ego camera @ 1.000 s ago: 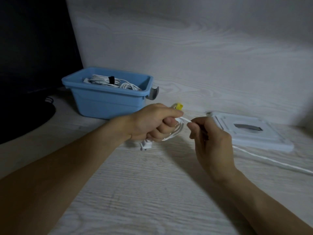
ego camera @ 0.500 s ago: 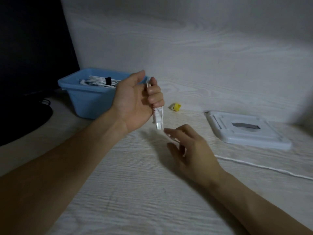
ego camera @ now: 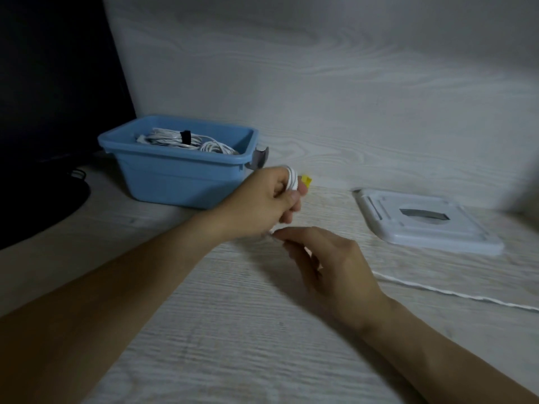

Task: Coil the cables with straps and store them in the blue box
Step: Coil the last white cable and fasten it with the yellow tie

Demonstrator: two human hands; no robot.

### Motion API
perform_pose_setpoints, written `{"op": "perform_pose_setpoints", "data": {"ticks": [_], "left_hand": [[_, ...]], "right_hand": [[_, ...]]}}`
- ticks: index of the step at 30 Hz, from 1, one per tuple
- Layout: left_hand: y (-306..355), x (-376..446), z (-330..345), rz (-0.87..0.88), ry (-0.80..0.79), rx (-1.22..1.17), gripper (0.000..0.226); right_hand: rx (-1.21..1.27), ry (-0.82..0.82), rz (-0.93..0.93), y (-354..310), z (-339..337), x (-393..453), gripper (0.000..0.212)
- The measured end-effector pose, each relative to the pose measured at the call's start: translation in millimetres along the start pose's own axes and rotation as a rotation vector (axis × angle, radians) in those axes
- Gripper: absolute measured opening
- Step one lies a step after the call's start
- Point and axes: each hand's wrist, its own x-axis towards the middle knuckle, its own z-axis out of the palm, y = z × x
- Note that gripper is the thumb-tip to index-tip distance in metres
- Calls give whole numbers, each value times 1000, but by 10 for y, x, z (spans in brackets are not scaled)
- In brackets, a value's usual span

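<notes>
My left hand (ego camera: 271,199) is curled round white cable (ego camera: 292,179), whose loops wrap over its fingers just right of the blue box (ego camera: 180,176). My right hand (ego camera: 329,263) sits below it, low over the table, fingers loosely curled with the cable passing through them. The loose end of the white cable (ego camera: 455,293) trails off right across the table. Inside the blue box lie coiled white cables (ego camera: 186,141), one bound with a black strap (ego camera: 185,137).
A small yellow piece (ego camera: 306,180) lies just behind my left hand. The box's pale lid (ego camera: 428,225) lies flat at the right. A dark monitor (ego camera: 52,83) and its base fill the left. A wood-grain wall stands behind.
My left hand turned over from palm-up to knuckles-up, winding another loop of cable round its fingers and dropping lower. My right hand stayed low, feeding the cable.
</notes>
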Motion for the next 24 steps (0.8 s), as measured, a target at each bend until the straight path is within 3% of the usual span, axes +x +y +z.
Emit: {"op": "perform_pose_setpoints", "data": {"ticks": [2,5,9,14,19,24], "left_hand": [[-6,-14,26,-43,-77,112,15],[52,-58,38,-112,-215,205,43],[164,-111,27,-197,-331,188,60],[158,-106,-83,-239,-424,227,59],[135,-79,-199,-312,-634,-100,51],[101,-59,-231,-312,-535,-440,50]], "right_hand": [[-8,80,35,-6,-2,14,16],[-48,173,66,17,-15,28,9],[-31,192,54,43,-14,25,5],[-60,251,123,83,-46,65,31],[21,250,59,135,-118,59,23],[-42,267,106,195,-112,65,22]]}}
